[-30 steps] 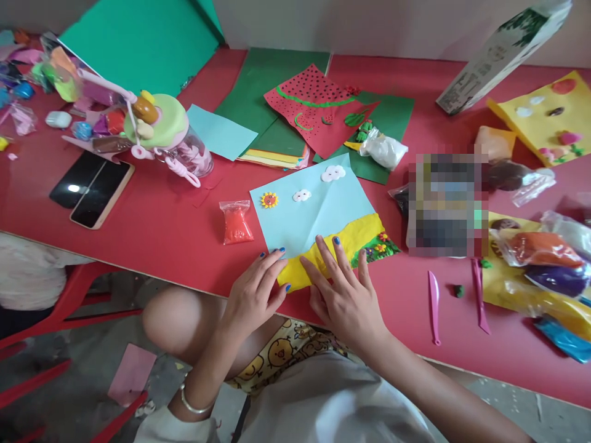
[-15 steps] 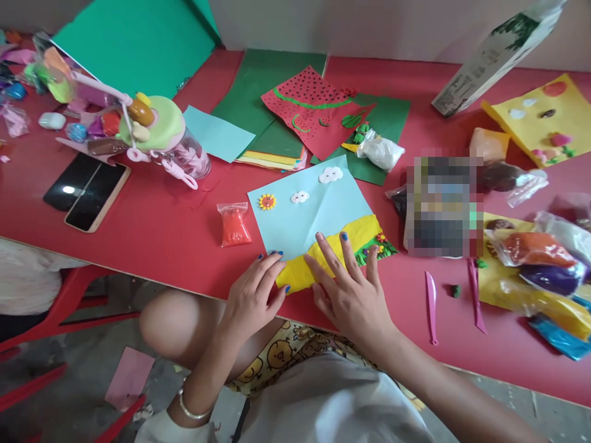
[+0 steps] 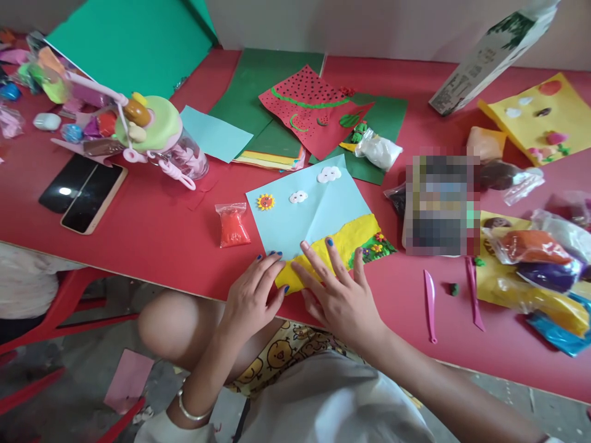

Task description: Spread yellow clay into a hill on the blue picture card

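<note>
A light blue sheet of paper (image 3: 286,227) lies near the table's front edge, with a sun (image 3: 266,202) and two white clouds (image 3: 328,175) on it. Across its lower part runs a strip of yellow clay (image 3: 355,231). Green clay with small flowers (image 3: 378,248) fills the lower right corner. My left hand (image 3: 252,295) rests at the lower left corner, fingertips on the sheet and thumb apart at the yellow clay's edge. Fingers spread, my right hand (image 3: 344,295) lies flat on the middle of the yellow strip and hides part of it.
Left of the sheet lies a bag of red clay (image 3: 233,226). Pink plastic knives (image 3: 430,307) and several clay bags (image 3: 535,247) are at the right. A phone (image 3: 95,197) and a lidded cup (image 3: 150,126) stand left; a carton (image 3: 494,58) is behind.
My right hand has slid left along the yellow clay, uncovering more of it at the right. My left hand has stayed at the corner. The view has shifted slightly.
</note>
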A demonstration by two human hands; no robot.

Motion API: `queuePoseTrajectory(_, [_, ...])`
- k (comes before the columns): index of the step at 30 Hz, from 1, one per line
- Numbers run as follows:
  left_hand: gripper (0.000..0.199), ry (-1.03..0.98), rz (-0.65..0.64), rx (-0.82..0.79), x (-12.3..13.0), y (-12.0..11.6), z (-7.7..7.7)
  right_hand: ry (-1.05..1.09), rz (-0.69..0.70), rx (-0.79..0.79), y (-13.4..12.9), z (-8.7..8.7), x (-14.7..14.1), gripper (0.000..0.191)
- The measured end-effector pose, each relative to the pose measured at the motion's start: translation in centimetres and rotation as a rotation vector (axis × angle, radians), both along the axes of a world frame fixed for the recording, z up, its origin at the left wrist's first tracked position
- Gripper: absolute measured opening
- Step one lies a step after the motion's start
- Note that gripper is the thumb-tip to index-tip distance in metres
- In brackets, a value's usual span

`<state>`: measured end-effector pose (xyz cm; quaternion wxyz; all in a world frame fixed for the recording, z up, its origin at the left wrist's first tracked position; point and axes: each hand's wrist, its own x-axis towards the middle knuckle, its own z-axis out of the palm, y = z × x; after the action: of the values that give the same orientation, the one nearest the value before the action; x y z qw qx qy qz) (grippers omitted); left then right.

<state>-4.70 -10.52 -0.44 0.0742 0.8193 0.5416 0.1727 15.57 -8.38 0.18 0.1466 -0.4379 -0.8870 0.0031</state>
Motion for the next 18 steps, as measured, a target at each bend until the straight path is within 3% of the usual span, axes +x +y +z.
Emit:
queuePoseTrajectory(3, [0.045, -0.006, 0.001, -0.002, 0.0, 0.0, 0.0, -0.01, 0.033, -0.015, -0.2, -0.2, -0.3, 0.044])
queuePoseTrajectory(10, [0.044, -0.04, 0.005, -0.011, 0.0, 0.1, 0.0, -0.015, -0.07, -0.006, 0.6, 0.4, 0.4, 0.037])
queuePoseTrajectory(15, [0.043, -0.03, 0.006, -0.007, -0.1, 0.1, 0.0, 0.007, 0.018, -0.035, 0.0, 0.2, -0.9, 0.045])
queuePoseTrajectory(18, [0.04, -0.034, 0.014, 0.0, -0.1, 0.1, -0.1, 0.001, -0.006, -0.027, 0.0, -0.2, -0.7, 0.043])
